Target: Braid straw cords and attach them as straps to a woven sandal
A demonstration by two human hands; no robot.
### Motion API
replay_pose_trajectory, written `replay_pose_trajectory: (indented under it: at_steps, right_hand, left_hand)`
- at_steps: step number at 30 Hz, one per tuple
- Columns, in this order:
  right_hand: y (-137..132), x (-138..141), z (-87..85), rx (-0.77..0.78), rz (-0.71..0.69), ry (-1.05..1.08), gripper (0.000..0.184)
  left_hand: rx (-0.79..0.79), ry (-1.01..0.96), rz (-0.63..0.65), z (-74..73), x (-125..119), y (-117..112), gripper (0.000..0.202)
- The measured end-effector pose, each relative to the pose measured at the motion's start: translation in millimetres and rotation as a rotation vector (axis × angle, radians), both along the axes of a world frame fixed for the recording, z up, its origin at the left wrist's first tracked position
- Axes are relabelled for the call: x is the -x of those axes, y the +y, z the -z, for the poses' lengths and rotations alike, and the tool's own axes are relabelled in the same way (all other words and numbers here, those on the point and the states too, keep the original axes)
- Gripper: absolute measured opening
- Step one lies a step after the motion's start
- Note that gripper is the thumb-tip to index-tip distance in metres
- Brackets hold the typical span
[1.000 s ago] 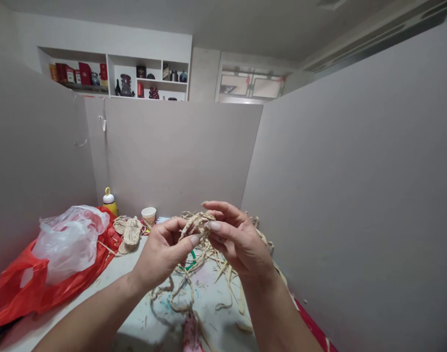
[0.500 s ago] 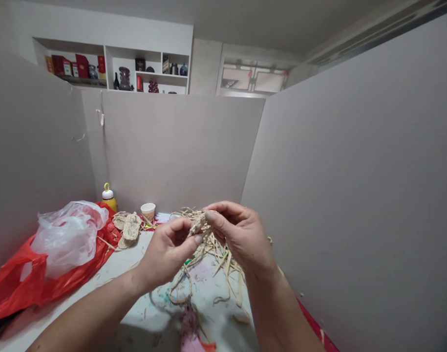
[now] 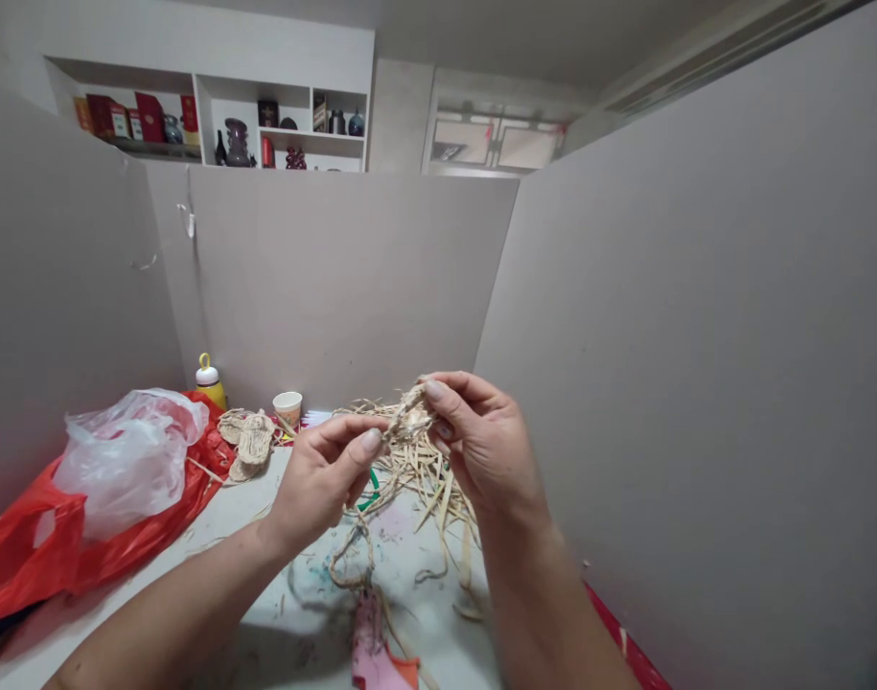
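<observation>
A braided straw cord (image 3: 407, 410) is stretched between my two hands above the table. My left hand (image 3: 332, 470) pinches its lower left end between thumb and fingers. The upper right part is gripped by my right hand (image 3: 481, 436), thumb on top. Behind and below lies a pile of loose straw strips (image 3: 427, 474). A loop of straw cord (image 3: 352, 565) hangs down to a pink tool (image 3: 373, 637) with an orange part, perhaps a glue gun, at the near edge. Fingertips hide the cord's ends.
At the left, a red plastic bag (image 3: 57, 537) with a clear bag (image 3: 128, 460) rests by a yellow bottle (image 3: 209, 386). Woven straw pieces (image 3: 255, 441) lie next to a paper cup (image 3: 288, 407). Grey partitions (image 3: 337, 278) enclose the table (image 3: 265, 613).
Both hands have risen slightly and my right hand has moved a little away from the left, so more of the braided cord shows between them. The view has shifted slightly.
</observation>
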State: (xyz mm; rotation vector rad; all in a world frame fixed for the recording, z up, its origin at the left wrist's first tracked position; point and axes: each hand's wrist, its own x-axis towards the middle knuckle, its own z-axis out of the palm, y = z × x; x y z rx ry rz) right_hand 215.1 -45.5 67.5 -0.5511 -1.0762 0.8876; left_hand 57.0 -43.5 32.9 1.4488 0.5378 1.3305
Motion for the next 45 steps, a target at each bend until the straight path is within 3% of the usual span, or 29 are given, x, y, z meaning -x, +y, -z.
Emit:
replay_pose_trajectory:
  at_steps: [9,12,16,19,21,25,30,34,40,45]
  right_hand:
    - [15,-39,0.3,0.059,0.115,-0.170,0.015]
    - [28,-53,7.3,0.085,0.180,-0.223,0.016]
    - [51,-76,22.7,0.103,0.495,-0.311,0.012]
    - [65,-93,31.5,0.171,0.727,-0.285,0.003]
    - [70,-103,33.2,0.180,0.803,-0.211,0.006]
    - [69,-120,29.9,0.183,0.933,-0.056,0.016]
    - [67,-138,28.8,0.192,1.072,0.071,0.026]
    - [69,-142,30.2,0.185,1.098,0.102,0.025]
    - [66,-135,24.0,0.117,1.063,0.119,0.021]
    - [54,-132,13.8,-0.031,1.117,0.160,0.023]
  left_hand:
    - [0.021,0.280,0.103,-11.1,20,31,0.026]
    - [0.003,0.347,0.036,-10.5,25,46,0.027]
    - [-0.056,0.295,-0.150,-11.0,32,61,0.033]
    - [-0.033,0.263,-0.191,-11.8,37,70,0.035]
    - [-0.022,0.284,-0.197,-9.7,40,76,0.034]
    - [0.018,0.558,-0.215,6.9,45,93,0.029]
    - [0.064,0.846,-0.210,47.8,61,112,0.021]
    - [0.042,1.029,-0.251,78.8,68,114,0.017]
    - [-0.045,1.139,-0.388,99.9,38,117,0.020]
    - [0.026,1.152,-0.405,108.7,2,137,0.030]
